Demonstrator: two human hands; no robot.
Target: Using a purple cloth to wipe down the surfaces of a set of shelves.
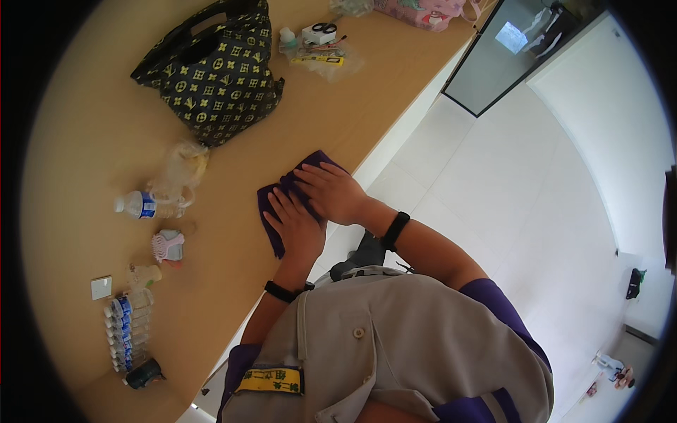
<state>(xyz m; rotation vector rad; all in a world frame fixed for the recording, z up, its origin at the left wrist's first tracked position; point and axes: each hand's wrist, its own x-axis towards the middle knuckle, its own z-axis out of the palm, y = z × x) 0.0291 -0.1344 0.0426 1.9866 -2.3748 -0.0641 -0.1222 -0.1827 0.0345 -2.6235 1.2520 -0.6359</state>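
A dark purple folded cloth [268,196] lies on the wooden tabletop [232,174] close to its front edge. A crease or gap runs between its two halves; whether it is one piece cannot be told. My left hand [297,222] rests palm down on the nearer half, fingers spread slightly. On the farther half my right hand [336,193] lies flat, also with its fingers apart, its wrist by the table edge. The two hands nearly touch, and they hide the middle of the cloth.
A patterned black bag [222,79] stands farther along the table. Beyond it lie a yellow cutter [320,61] and a white box [319,34]. Along the back are a plastic bottle [148,205], a pink hairbrush [168,247], and a row of several bottles [127,330].
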